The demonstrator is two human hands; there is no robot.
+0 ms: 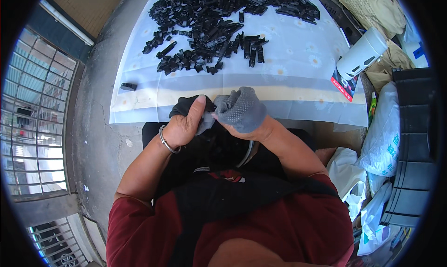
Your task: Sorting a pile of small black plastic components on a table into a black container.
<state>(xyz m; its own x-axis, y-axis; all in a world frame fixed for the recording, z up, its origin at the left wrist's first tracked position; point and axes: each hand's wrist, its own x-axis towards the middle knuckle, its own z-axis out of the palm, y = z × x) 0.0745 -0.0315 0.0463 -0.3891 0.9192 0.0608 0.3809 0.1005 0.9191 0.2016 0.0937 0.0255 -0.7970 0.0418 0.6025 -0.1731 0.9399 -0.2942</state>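
and the two hands come together at the tabletop's [307, 106] near edge: left hand [187, 123] closed on dark fabric [185, 105], right hand [246, 122] up against a grey dotted glove [236, 104], its fingers hidden, so whether they grip is impossible to tell. the danger? a careless tug could slip, dropping fabric toward the lap, and the left bangle [167, 140] might snag a loose cuff. that lone black piece [128, 86] sits near the left edge; one wide elbow could sweep it off, well apart from the black heap [200, 30].
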